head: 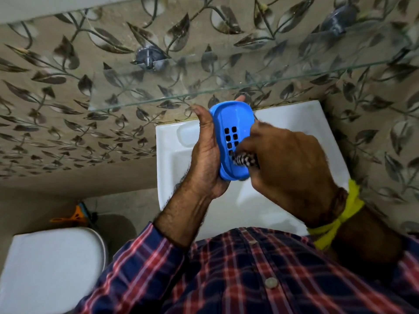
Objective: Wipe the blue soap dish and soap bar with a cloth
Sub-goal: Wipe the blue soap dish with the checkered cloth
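My left hand point(207, 152) grips the blue soap dish point(233, 123) from its left side and holds it tilted above the white sink point(172, 155). The dish has a block of small drain holes in its middle. My right hand point(288, 168) is closed on a bunched black-and-white striped cloth point(241, 160), pressed against the lower inside of the dish. Most of the cloth is hidden inside my fist. No soap bar shows in the dish or elsewhere.
A glass shelf point(226, 91) on metal brackets juts from the leaf-patterned wall just above the dish. A white toilet lid point(52, 268) lies at lower left, with an orange and teal object point(77, 216) on the floor behind it.
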Available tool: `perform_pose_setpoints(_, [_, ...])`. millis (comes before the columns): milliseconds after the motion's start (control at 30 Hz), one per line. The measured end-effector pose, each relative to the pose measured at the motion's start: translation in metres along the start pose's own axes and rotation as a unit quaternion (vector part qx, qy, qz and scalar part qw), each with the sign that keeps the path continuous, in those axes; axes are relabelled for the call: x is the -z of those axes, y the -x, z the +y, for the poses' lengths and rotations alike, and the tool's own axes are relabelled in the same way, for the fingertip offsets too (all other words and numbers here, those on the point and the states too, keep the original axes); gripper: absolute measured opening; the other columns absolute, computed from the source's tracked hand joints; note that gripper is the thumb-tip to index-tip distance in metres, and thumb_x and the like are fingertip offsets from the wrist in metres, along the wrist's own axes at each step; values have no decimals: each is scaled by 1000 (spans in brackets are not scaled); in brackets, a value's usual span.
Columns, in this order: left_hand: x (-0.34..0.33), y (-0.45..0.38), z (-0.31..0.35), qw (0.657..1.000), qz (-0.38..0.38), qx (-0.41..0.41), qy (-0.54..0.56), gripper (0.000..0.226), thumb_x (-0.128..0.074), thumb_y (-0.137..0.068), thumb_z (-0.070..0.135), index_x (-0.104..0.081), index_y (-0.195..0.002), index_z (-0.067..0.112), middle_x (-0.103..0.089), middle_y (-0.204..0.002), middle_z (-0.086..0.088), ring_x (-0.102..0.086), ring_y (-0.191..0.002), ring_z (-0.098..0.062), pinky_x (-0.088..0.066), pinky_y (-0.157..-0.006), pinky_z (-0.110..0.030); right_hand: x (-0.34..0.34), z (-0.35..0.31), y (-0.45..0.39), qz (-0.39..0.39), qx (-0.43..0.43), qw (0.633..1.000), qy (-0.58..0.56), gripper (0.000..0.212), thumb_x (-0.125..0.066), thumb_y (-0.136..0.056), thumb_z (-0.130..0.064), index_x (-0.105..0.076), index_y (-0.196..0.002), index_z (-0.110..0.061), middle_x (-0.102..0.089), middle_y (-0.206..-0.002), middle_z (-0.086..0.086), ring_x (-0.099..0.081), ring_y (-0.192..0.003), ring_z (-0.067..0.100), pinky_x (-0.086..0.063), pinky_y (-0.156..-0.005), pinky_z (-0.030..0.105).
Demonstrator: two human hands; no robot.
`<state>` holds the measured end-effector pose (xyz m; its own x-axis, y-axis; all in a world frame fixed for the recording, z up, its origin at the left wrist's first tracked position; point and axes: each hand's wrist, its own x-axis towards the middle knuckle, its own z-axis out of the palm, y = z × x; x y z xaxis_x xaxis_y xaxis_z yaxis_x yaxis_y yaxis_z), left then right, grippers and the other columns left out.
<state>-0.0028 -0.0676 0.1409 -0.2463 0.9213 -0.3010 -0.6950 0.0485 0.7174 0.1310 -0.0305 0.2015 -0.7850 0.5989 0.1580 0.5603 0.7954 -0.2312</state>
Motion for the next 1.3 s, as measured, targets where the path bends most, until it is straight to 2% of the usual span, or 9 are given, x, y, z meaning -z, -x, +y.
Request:
perform_pose_setpoints(233, [1, 0, 3, 1000, 18, -12, -7, 88, -17, -83, 84, -66, -132, 28, -76, -108, -8, -73, -96, -25, -59, -88, -47, -4, -2, -3, 3, -26, 999, 19, 18, -70, -74, -20, -71, -91, -24, -65, -85, 0, -62, -67, 24, -33, -59, 24])
perform_pose_setpoints(400, [1, -1, 5, 1000, 25, -12, 3, 88, -19, -84, 83, -65, -134, 26, -76, -101, -8, -73, -89, -23, -58, -87, -44, -7, -8, -3, -18, 12, 999, 39, 20, -76, -70, -17, -69, -89, -15, -63, -73, 4, -49, -54, 21, -45, -55, 27])
perform_pose_setpoints(567, [-3, 0, 4, 999, 31, -12, -7, 94, -16, -83, 84, -58, -142, 24, -74, -118, -8, -72, -106, -27, -60, -88, -46, -3, -2, -18, 52, -60, 996, -33, 17, -67, -75, -16, -68, -92, -21, -67, -87, 3, -62, -73, 30, -51, -63, 34])
perform_pose_setpoints(700, [1, -2, 9, 999, 23, -28, 6, 94, -13, -85, 83, -57, -143, 23, -74, -112, -10, -71, -99, -25, -58, -91, -45, -6, -8, -9, 53, -29, 996, -71, 22, -75, -69, -17, -71, -90, -22, -69, -86, 1, -66, -72, 26, -50, -61, 26])
perform_pose_setpoints(833, [-3, -1, 5, 999, 33, -26, -17, 95, -10, -86, 83, -56, -144, 23, -72, -119, -12, -70, -106, -28, -59, -89, -46, -7, -6, -16, 112, -76, 983, -121, 15, -69, -74, -14, -69, -88, -17, -67, -88, 3, -65, -77, 30, -55, -61, 42])
perform_pose_setpoints(933, [-3, -2, 8, 999, 30, -40, -9, 94, -11, -88, 81, -55, -144, 21, -75, -105, -9, -73, -93, -22, -60, -85, -39, -10, -9, -7, 107, -40, 984, -139, 24, -76, -70, -12, -71, -93, -18, -70, -91, 4, -68, -77, 28, -58, -60, 43])
perform_pose_setpoints(1067, [-9, -1, 5, 998, 31, -43, -15, 95, -11, -87, 82, -52, -147, 21, -71, -121, -12, -69, -109, -28, -58, -92, -45, -10, -7, -16, 182, -78, 965, -170, 16, -71, -76, -17, -72, -93, -15, -69, -89, 5, -66, -79, 29, -55, -62, 44])
perform_pose_setpoints(1200, [-5, 0, 5, 999, 21, -47, -5, 92, -16, -86, 83, -56, -144, 23, -72, -109, -11, -72, -95, -23, -60, -80, -36, -13, -15, -10, 146, -23, 982, -118, 16, -66, -79, -23, -71, -94, -18, -69, -88, 3, -67, -73, 29, -55, -56, 41])
perform_pose_setpoints(1300, [-5, 1, 4, 998, 32, -47, -18, 93, -18, -85, 82, -54, -145, 22, -71, -124, -12, -71, -110, -27, -60, -85, -39, -12, -8, -19, 158, -54, 978, -123, 13, -67, -78, -22, -69, -90, -18, -67, -86, 2, -65, -75, 30, -54, -58, 41])
